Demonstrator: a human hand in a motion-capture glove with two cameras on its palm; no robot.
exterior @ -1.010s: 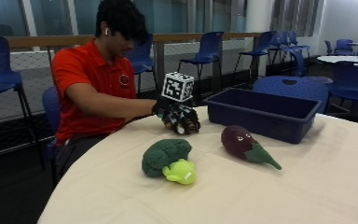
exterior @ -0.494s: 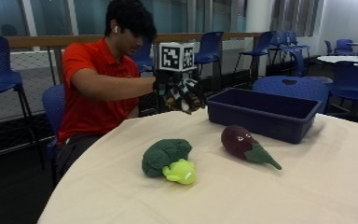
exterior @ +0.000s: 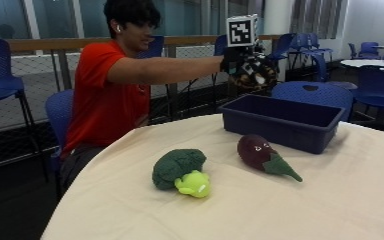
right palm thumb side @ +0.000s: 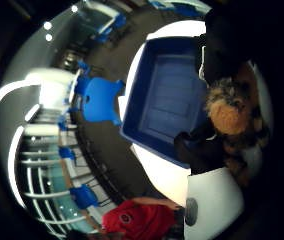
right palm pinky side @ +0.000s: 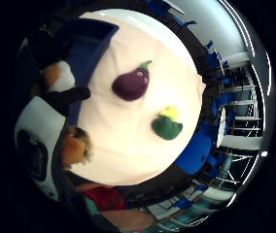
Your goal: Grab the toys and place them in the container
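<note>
In the outside view my gloved right hand (exterior: 236,59) is raised at arm's length and grips a brown spotted plush toy (exterior: 256,75), which hangs above the near left end of the blue container (exterior: 280,131). The thumb side palm view shows the toy's orange fur (right palm thumb side: 228,112) close to the palm, with the container's inside (right palm thumb side: 169,95) below it holding nothing I can see. A broccoli plush (exterior: 179,171) and a purple eggplant plush (exterior: 261,153) lie on the cream tablecloth (exterior: 245,212) in front of the container. Both also show in the little finger side view: eggplant plush (right palm pinky side: 130,83), broccoli plush (right palm pinky side: 167,127).
The container stands at the table's far side. Blue chairs (exterior: 315,93) stand right behind it and around the room. The person in a red shirt (exterior: 102,102) sits at the table's left.
My hand has risen from the table with the spotted toy and swung away from the person's body to above the container. Broccoli and eggplant have stayed put.
</note>
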